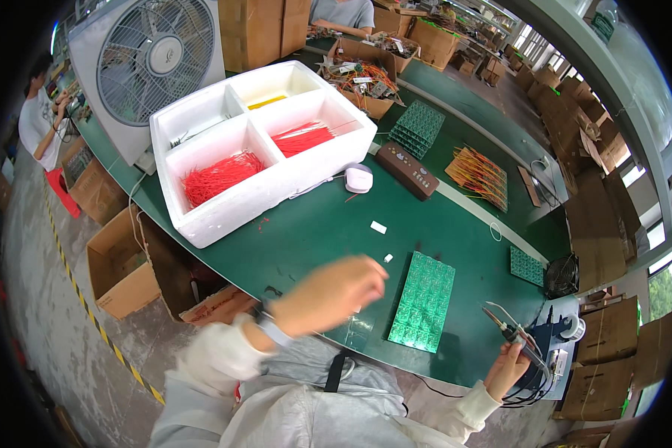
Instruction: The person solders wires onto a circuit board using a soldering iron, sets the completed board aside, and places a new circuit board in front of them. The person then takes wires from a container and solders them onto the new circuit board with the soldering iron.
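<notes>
My right hand (506,367) grips a soldering iron (517,333) at the right end of the green bench, its tip pointing up and to the left. My left hand (334,293) hangs over the bench's front part, smeared by motion. Its fingers curl to the right, and whether they hold anything is hidden. Between the hands lies a green panel of small circuit boards (422,302), flat on the bench mat and touched by neither. Behind my left hand stands a white foam box (235,224) with red wires (222,178) in two of its compartments.
A soldering station with a solder spool (573,327) stands at the right, near a small black fan (561,277). Farther back are a brown power strip (407,170), stacked green panels (418,128) and a panel with orange wires (476,178). A large fan (159,56) stands far left.
</notes>
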Demonstrator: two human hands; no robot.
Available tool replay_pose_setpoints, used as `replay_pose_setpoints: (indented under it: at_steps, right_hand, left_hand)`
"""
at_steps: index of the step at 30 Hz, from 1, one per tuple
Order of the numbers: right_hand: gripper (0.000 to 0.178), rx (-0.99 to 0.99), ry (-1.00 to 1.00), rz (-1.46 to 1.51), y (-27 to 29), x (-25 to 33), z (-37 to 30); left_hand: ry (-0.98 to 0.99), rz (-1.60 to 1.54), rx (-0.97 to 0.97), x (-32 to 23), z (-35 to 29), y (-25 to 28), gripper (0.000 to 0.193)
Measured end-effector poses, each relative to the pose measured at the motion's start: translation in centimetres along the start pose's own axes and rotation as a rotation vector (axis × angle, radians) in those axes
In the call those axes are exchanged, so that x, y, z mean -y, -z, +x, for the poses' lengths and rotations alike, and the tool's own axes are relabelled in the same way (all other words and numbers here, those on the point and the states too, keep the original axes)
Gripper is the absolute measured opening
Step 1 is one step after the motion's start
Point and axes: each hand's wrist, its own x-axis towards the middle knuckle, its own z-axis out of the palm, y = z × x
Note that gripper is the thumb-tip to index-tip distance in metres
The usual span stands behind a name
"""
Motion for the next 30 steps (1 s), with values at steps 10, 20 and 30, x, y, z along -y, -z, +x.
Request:
replay_pose_setpoints:
  at_steps: [10,20,30]
  right_hand:
    - [0.031,-0.028,0.064,-0.325,-2.7,-0.5,-0.8]
    - [0.018,-0.041,0.022,-0.272,-5.6,-2.5,-0.1]
    - [0.018,-0.028,0.021,-0.133,-8.0,-4.5,0.1]
  left_hand:
    - [-0.126,0.082,-0.042,-0.7,-0.5,-13.6,0.007]
    - [0.242,-0.207,-0.186,1.1,4.5,-10.2,0.006]
    - [0.288,-0.447,-0.072,5.0,6.4,-12.1,0.008]
